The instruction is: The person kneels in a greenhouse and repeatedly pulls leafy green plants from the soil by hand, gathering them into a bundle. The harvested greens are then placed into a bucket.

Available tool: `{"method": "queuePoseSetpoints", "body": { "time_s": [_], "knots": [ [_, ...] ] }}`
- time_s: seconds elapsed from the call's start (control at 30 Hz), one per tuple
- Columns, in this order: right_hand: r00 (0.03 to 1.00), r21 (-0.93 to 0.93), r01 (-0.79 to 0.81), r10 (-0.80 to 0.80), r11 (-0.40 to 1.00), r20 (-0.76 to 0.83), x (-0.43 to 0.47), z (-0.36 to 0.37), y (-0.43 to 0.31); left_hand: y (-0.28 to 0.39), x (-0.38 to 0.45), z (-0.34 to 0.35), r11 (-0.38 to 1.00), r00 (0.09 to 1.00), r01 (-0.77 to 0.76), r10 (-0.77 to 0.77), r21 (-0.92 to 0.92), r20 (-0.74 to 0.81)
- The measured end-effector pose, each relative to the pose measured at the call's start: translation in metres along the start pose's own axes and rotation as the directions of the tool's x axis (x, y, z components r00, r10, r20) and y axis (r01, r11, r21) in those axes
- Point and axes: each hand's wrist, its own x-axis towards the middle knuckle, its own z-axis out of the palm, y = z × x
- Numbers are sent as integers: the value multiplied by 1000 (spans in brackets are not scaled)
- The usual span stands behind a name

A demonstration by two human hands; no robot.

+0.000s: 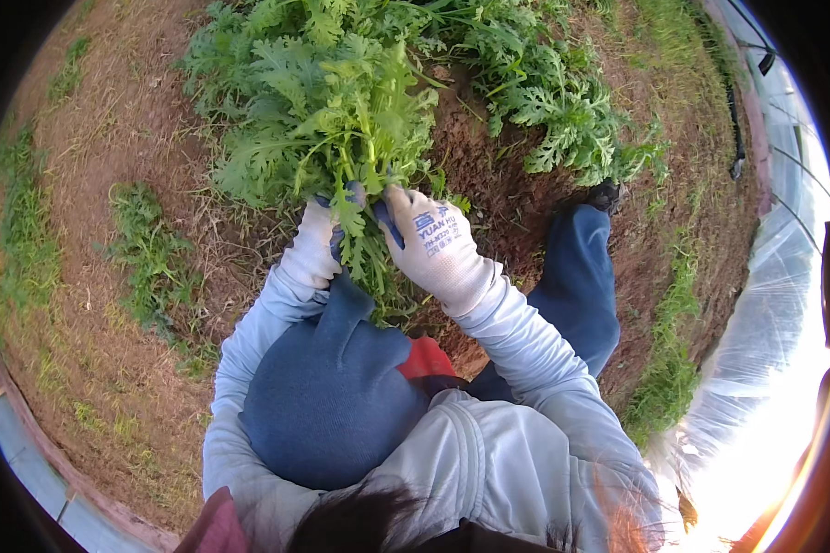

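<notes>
A bunch of leafy greens (359, 131) with deeply cut leaves, resembling garland chrysanthemum, rises in front of my knee. My left hand (318, 238), in a white knit glove with a blue palm coating, grips the stems from the left; leaves cover part of its fingers. On the other side, my right hand (428, 235) wears a matching glove that bears printed writing. Its thumb and fingers close on the same stems, close beside the left. Some leafy shoots hang down between both hands.
My bent knee in blue trousers (332, 408) rises between my arms. More greens (560, 104) grow ahead to the right, near my shoe (603, 197). A smaller plant clump (152, 256) stands left on the brown soil (90, 207). Clear plastic sheeting (760, 311) runs along the right side.
</notes>
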Motion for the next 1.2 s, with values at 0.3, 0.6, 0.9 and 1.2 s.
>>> {"method": "queuePoseSetpoints", "body": {
  "time_s": [0.3, 0.6, 0.9, 1.2],
  "knots": [
    [996, 101, 77, -71, 992, -63, -13, 11, -1, -11, -2, -14, 997, 1000, 2, -3, -78, -12],
    [980, -161, -41, 72, 986, 188, -6, 22, -12, -89, -8, -85, 936, 911, -352, 349, -27, 220],
    [894, 576, -313, 439, 755, -90, 10, 79, 32, -69, -11, -75, 928, 976, -173, 117, 331, 182],
    [980, 211, 190, -172, 959, -103, -13, 18, -6, -66, -7, -85, 980, 981, -188, 183, 70, 65]
  ]
}}
